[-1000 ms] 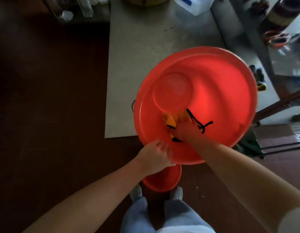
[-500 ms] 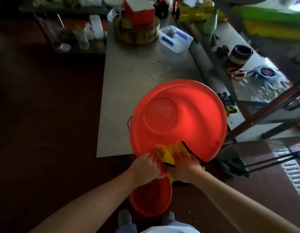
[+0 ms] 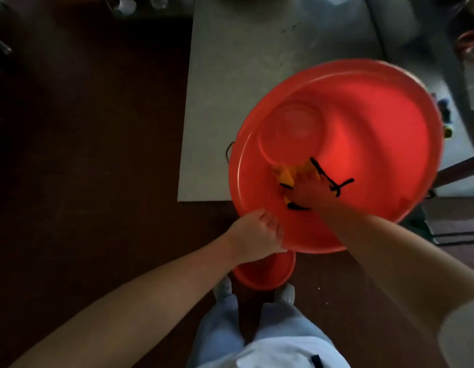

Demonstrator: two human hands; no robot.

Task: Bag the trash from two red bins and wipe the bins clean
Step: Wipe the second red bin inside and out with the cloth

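Note:
A large red bin point(image 3: 376, 134) is tilted toward me, its open mouth facing the camera, over the near edge of a grey table point(image 3: 246, 75). My left hand point(image 3: 257, 232) grips the bin's near rim. My right hand point(image 3: 310, 191) reaches deep inside and holds a yellow cloth with black trim point(image 3: 286, 175) against the inner wall near the round bottom. A second, smaller red bin point(image 3: 265, 272) stands on the floor between my feet, partly hidden under the first.
Dark brown floor spreads to the left. A metal table leg and frame point(image 3: 458, 168) run at the right, with small objects on a lower surface there. Blurred items sit at the table's far end.
My right hand with the cloth has moved from the bin's near rim down deep into the bin. The view dropped closer over the bin. My left hand stayed on the rim.

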